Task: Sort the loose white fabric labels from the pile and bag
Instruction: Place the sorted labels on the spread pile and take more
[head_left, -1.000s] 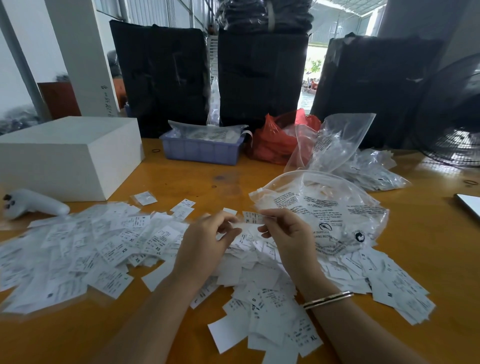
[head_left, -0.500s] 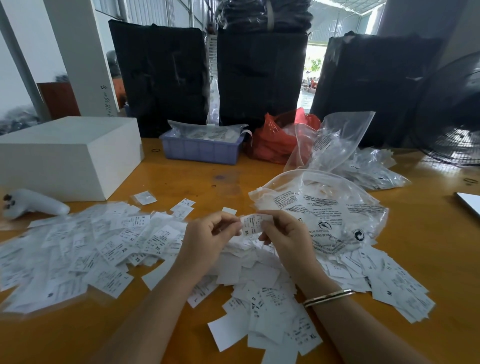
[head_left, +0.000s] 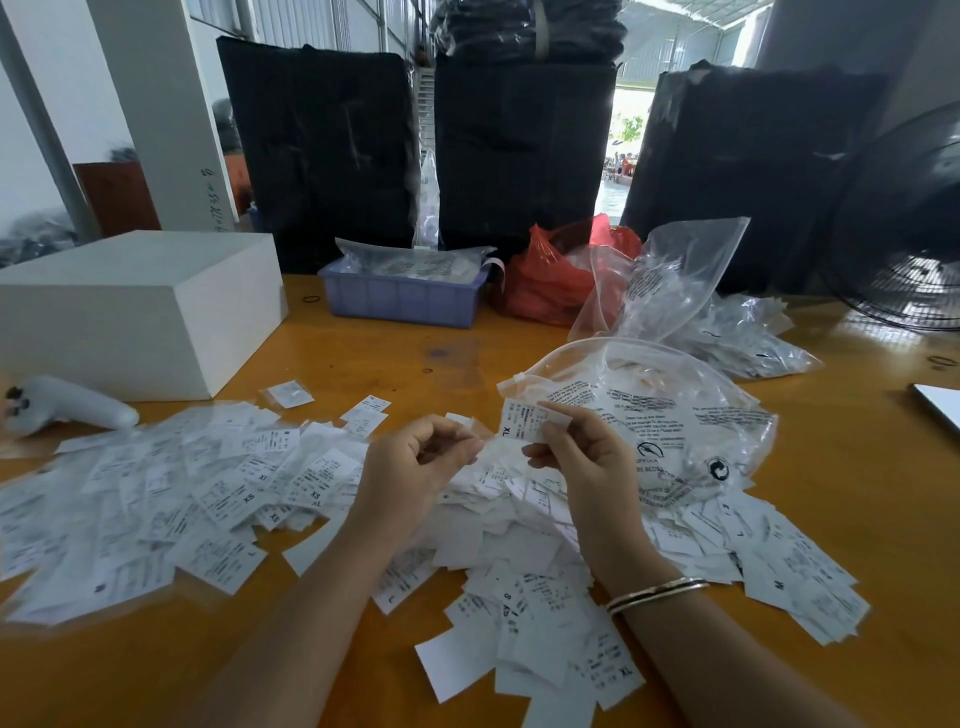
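Above the wooden table (head_left: 363, 343), XL label (head_left: 524, 422) now solely in right hand (head_left: 587, 457) grip, left hand (head_left: 415, 467) apart, curled empty.

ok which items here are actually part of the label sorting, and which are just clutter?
In the job:
- label marked XL, pinched by the right hand
- left hand
- loose label pile
- clear printed bag

Lying about:
- white box
- white handheld controller
- blue bin
- red bag
- fan
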